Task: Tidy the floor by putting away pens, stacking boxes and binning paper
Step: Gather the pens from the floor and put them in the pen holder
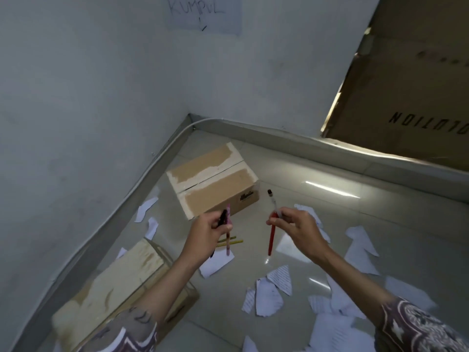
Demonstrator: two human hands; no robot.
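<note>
My left hand [206,235] is closed around a pink pen [228,246] and a black pen [223,217], held above the floor. My right hand [295,228] grips a red pen [271,240] and a clear pen with a dark cap [272,199]. Two yellow pens [234,240] lie on the tiles just beyond my left hand. A small cardboard box [215,184] sits in the corner ahead. A second, longer box [114,285] lies at lower left beside my left forearm. Torn white paper scraps [269,298] are scattered over the floor.
White walls meet in a corner [189,115] with a grey skirting. A big brown carton [406,85] leans at the upper right. A sheet with handwriting [203,13] is stuck on the wall. More paper pieces [360,250] cover the tiles at right.
</note>
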